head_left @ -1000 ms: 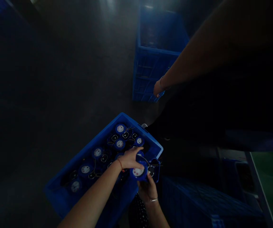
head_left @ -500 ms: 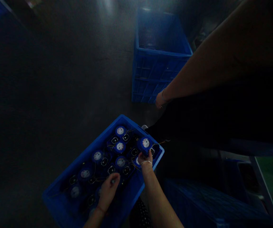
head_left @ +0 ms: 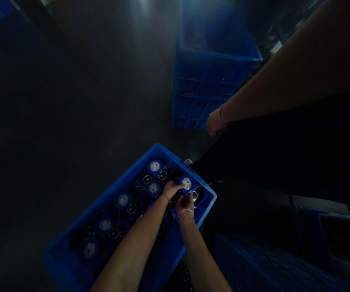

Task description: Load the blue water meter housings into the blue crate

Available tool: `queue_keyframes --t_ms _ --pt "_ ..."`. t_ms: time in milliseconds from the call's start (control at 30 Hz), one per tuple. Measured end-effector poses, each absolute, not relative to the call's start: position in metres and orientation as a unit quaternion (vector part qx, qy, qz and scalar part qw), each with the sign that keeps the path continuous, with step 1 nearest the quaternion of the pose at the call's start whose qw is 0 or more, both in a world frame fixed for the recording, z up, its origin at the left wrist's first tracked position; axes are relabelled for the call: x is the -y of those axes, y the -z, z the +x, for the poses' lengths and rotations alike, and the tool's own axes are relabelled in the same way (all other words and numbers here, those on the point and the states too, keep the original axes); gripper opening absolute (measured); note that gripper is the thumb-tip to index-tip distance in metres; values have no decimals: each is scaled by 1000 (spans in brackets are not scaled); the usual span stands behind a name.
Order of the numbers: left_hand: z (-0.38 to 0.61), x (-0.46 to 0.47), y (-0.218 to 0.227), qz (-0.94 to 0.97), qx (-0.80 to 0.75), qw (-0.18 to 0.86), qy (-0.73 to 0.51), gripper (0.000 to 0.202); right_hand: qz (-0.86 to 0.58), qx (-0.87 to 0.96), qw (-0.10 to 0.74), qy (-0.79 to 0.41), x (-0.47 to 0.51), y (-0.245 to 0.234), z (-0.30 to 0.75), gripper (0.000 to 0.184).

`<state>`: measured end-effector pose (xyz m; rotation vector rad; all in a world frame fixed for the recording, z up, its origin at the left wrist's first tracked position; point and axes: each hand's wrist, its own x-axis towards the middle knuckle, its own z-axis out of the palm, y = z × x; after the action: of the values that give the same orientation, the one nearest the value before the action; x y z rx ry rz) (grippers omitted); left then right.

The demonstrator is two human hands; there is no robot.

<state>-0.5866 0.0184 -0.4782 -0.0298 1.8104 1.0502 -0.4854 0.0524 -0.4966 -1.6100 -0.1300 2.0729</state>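
A blue water meter (head_left: 187,182) with a round white dial and thin wires is held up at the right end of a blue crate (head_left: 123,178). My right hand (head_left: 186,202) grips it from the near side, fingers wrapped round its lower part. My left hand (head_left: 173,189) closes on its left side, with the thumb at the dial's edge; its other fingers are partly hidden. Below and to the left, several more meters lie in the crate, among them one at the far end (head_left: 155,166) and one along the left wall (head_left: 123,199). My forearms cover part of the crate.
Taller blue crates (head_left: 214,77) stand on the floor beyond. Another person's arm (head_left: 254,99) hangs down at the right, its hand (head_left: 215,122) near those crates. A further blue crate (head_left: 254,259) is at the lower right, in dim light.
My left hand has moved up and right from above the middle of the crate to the held meter. My right hand keeps its grip on that meter. The view has shifted slightly.
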Motion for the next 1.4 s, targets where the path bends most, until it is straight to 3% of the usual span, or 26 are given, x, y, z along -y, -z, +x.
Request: queue_keyframes --t_ms 467,867,933,1167,1400 --pt "-587 -22 500 -14 -670 558 -489 25 -632 0 276 -724 -41 495 -473 19" --pt "-576 -20 513 3 -708 512 -486 22 -653 127 311 -678 -28 494 -458 8" --pt "-576 -19 515 3 -712 512 -481 22 -657 158 311 -669 -24 489 -454 13" --pt "-576 -22 523 14 -734 511 -448 23 -713 313 240 -580 -45 478 -426 32" --pt "-567 -16 519 59 -784 476 -395 35 -709 465 148 -509 -89 488 -428 15"
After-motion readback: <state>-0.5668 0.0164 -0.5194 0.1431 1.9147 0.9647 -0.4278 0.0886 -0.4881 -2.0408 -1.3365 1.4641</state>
